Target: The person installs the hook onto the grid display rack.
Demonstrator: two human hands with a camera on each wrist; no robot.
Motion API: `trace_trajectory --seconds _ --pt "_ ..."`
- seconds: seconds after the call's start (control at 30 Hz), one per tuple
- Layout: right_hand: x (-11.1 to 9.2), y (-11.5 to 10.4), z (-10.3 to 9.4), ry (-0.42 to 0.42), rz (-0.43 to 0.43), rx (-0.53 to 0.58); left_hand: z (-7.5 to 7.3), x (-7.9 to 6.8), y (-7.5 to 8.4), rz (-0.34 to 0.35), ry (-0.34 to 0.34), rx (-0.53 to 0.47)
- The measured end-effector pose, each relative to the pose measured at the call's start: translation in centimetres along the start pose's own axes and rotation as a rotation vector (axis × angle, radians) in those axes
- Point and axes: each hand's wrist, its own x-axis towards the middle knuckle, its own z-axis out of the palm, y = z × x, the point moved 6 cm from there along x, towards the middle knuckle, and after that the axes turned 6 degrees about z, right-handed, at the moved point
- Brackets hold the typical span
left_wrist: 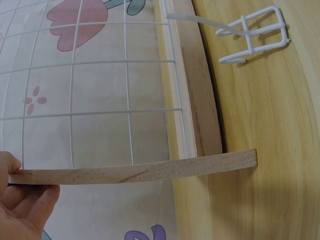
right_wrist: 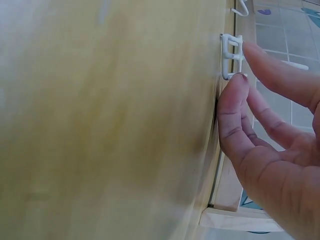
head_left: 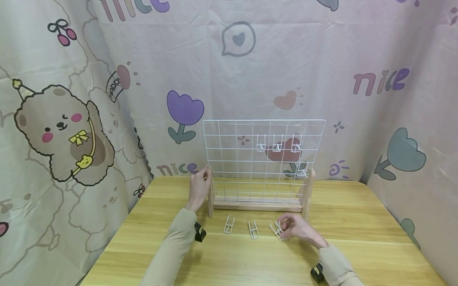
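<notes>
A white wire grid panel (head_left: 247, 161) stands upright in a wooden stand (head_left: 257, 205). My left hand (head_left: 201, 184) grips the top of the stand's left upright, thumb on one side and fingers on the other; the left wrist view shows this upright (left_wrist: 135, 172) edge-on. Over the table, my right hand (head_left: 295, 227) has its thumb and a fingertip at a white wire hook (right_wrist: 231, 56), pinching it at its edges. To the left of that hook lie two more white double-prong hooks, one in the middle (head_left: 253, 230) and one farther left (head_left: 229, 225).
Several white hooks hang on the grid: a row at upper right, including one beside the right edge (head_left: 296, 148), and one lower (head_left: 302, 172) near the right upright (head_left: 307, 192). The wooden table (head_left: 229, 258) extends in front. A patterned curtain (head_left: 143, 79) surrounds the back and sides.
</notes>
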Motion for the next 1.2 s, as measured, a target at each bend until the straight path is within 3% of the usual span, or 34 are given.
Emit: trace_trajectory --seconds 0.7,1.2 --pt "0.05 0.46 0.10 0.030 0.059 -0.091 0.00 -0.01 0.01 0.000 0.001 0.012" --pt "-0.10 0.34 0.26 -0.013 0.041 -0.056 -0.05 -0.11 0.07 -0.027 -0.005 -0.011"
